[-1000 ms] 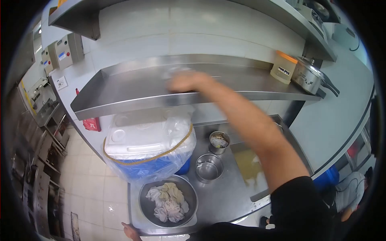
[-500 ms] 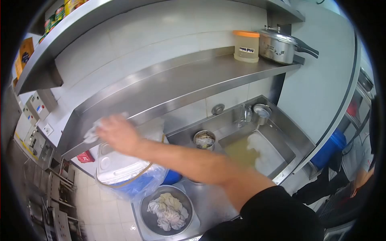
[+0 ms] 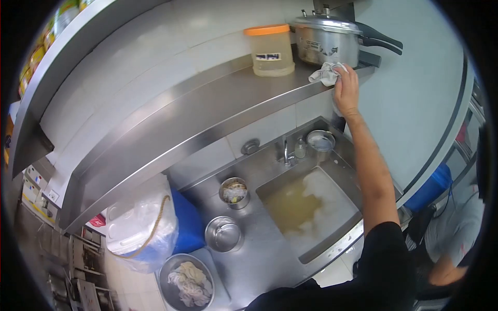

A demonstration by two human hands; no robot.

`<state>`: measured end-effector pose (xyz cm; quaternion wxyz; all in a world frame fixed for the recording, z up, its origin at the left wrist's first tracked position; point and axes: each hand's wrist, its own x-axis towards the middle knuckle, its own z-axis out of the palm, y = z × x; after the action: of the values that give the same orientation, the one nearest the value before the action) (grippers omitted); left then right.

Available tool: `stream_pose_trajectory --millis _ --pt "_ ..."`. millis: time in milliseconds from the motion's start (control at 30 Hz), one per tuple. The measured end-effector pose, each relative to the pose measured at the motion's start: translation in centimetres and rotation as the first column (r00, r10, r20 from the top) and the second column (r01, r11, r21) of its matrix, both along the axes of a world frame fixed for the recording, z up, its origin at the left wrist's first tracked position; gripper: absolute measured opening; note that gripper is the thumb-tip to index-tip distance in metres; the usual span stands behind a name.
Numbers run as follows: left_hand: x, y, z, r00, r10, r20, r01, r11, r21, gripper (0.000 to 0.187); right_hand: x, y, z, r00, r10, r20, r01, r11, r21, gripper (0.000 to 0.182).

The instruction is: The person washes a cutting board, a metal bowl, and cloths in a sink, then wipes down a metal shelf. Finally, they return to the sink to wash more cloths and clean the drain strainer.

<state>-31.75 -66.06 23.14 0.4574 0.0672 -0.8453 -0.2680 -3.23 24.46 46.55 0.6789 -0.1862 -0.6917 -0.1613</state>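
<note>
Steel shelf (image 3: 202, 101): in the head view, it slanted from lower left to upper right along the tiled wall (image 3: 140, 67), its surface dull and smooth, with a raised front lip.
Room: a steel counter (image 3: 259, 249) lay below, with a sink basin (image 3: 290, 205) of cloudy, yellowish water sunk into it; pale floor tiles showed at lower left, and a co-worker (image 3: 456, 228) was at the far right.
Cloth (image 3: 326, 74): on the shelf's front edge, near its right end, just in front of the pressure cooker (image 3: 327, 44).
Right hand (image 3: 346, 90): fingers closed together on the cloth, forearm passing over the sink's right side.
Left hand: out of view; its state could not be told.
Edges: the lidded tub (image 3: 271, 52) stood close beside the cooker, whose black handles reached out past the shelf end.
Open room: shelf surface stretched from the tub to the left end; counter metal lay between the round pan (image 3: 223, 234) and the basin.
</note>
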Motion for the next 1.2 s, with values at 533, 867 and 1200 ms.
stream_pose_trajectory --millis 533,867,1200 --pt "18.5 62.9 12.1 -0.818 -0.550 0.170 0.413 -0.354 0.839 0.115 4.5 -16.7 -10.0 0.613 0.790 0.019 -0.577 0.464 -0.673 0.028" --pt "18.6 61.8 -2.1 -0.883 -0.470 -0.001 0.054 -0.104 0.993 0.074 2.6 -19.2 -22.1 0.671 0.426 -0.607 -0.588 -0.193 -0.785 0.028" --pt "15.4 60.8 2.9 -0.479 -0.692 0.540 0.704 0.063 0.707 0.052 5.1 -14.8 -27.3 0.878 0.330 -0.347 -0.407 0.132 -0.904 0.037"
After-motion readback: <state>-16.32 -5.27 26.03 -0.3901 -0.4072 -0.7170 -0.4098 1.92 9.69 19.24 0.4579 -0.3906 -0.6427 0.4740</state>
